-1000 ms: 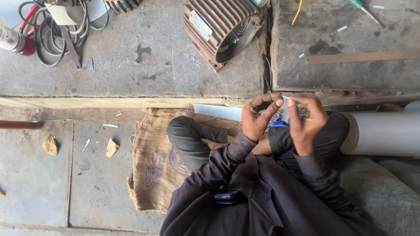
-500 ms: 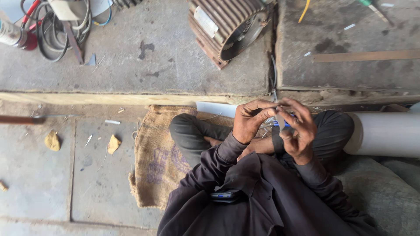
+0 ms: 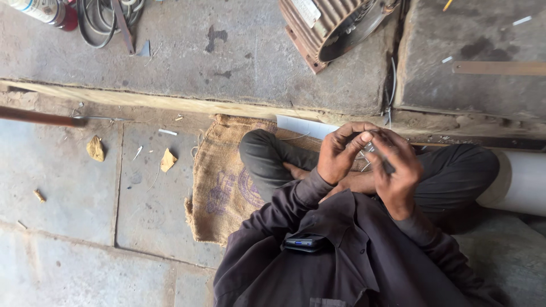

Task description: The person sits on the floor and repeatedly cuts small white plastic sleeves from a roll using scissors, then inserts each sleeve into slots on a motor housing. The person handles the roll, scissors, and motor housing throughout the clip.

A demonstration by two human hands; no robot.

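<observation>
Lower centre of the frame: a dark phone (image 3: 305, 243) sits in the chest pocket of the person's dark shirt (image 3: 347, 267), nearest the camera. Both sleeved forearms rise from the lower frame toward right of centre, bent so that the hands meet above the crossed legs.

Centre right: the left hand (image 3: 340, 153) is held palm toward the right hand, fingers curled, thumb and fingertips pinched together on a small thin wire piece (image 3: 369, 149) between the two hands; what kind of piece it is cannot be told. The right hand (image 3: 398, 170) is held back toward the camera, fingers folded inward and closed about the same piece and a small dark tool (image 3: 388, 166), mostly hidden by the fingers. The fingertips of both hands touch or nearly touch.

Beneath the legs, centre left: a burlap sack (image 3: 219, 182) lies flat on the stone floor. Right edge: a white pipe (image 3: 520, 182) lies behind the knee.

Upper frame, farthest: a ribbed motor housing (image 3: 327, 28) lies on the raised concrete slab, with coiled cables (image 3: 102, 20) at upper left.
</observation>
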